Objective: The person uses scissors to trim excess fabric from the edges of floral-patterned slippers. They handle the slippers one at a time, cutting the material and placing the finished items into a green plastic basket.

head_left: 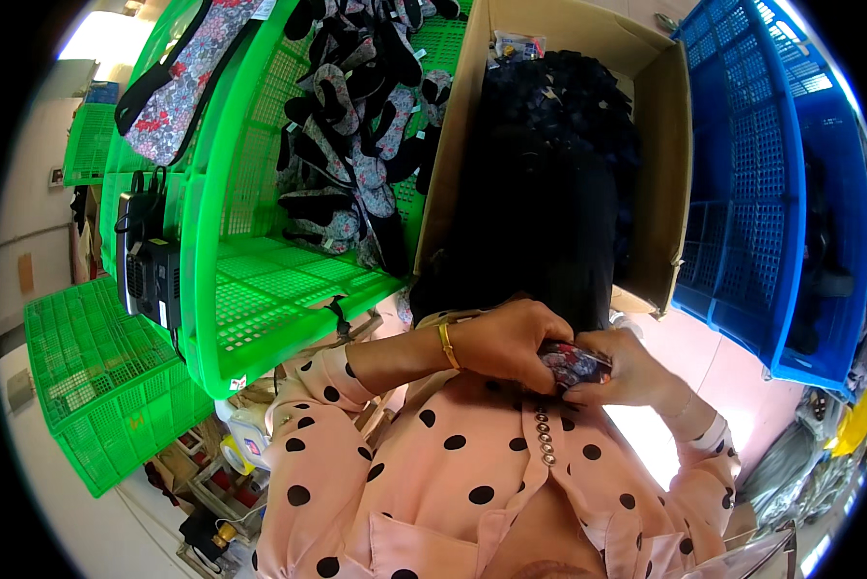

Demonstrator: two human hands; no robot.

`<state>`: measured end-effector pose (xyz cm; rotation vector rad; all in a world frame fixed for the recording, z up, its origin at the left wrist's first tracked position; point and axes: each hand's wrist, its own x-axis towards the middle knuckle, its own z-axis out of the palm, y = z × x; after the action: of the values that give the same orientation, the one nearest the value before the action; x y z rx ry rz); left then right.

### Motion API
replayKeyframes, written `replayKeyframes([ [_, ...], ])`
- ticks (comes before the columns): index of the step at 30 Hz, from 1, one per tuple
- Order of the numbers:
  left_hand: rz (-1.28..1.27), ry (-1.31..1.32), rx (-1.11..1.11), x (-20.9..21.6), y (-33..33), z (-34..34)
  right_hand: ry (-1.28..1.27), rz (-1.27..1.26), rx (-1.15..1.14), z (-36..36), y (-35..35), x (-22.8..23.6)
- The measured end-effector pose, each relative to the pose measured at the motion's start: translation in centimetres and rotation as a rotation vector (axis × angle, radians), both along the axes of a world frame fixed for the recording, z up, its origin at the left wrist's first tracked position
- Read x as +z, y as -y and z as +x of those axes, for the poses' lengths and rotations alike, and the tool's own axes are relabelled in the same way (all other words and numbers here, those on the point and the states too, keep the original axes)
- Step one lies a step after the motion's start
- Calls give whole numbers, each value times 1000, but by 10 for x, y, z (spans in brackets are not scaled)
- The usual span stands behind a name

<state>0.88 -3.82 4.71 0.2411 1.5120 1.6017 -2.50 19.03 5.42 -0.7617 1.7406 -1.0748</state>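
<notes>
My left hand [516, 338], with a gold bracelet at the wrist, and my right hand [636, 372] meet close in front of my chest. Between them they grip a small floral fabric piece [571, 364] in dark, red and grey tones. The fingers of both hands are bent around its edges and cover part of it, so its full shape is hidden. Black cloth [540, 227] lies over my lap just beyond the hands.
A green crate [207, 289] on the left holds several floral slippers [356, 154] with black trim. Ahead stands a cardboard box [670, 145] with dark pieces [559, 101]. Blue crates [742, 212] are at right. A black device [153, 275] hangs on the green crate's side.
</notes>
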Motion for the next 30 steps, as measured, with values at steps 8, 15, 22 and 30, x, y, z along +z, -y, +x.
replayKeyframes([
  [8, 73, 56, -133, 0, 3, -12, 651, 88, -468, 21, -3, 7],
  [15, -275, -693, 299, -55, -11, -53, 302, 57, -683, -49, 25, -42],
  [22, -495, -1088, 557, -110, -12, -102, -528, 165, -585, -96, 47, -85],
  [30, -418, -1022, 512, -90, -13, -90, -859, 77, -213, -78, 18, -39],
])
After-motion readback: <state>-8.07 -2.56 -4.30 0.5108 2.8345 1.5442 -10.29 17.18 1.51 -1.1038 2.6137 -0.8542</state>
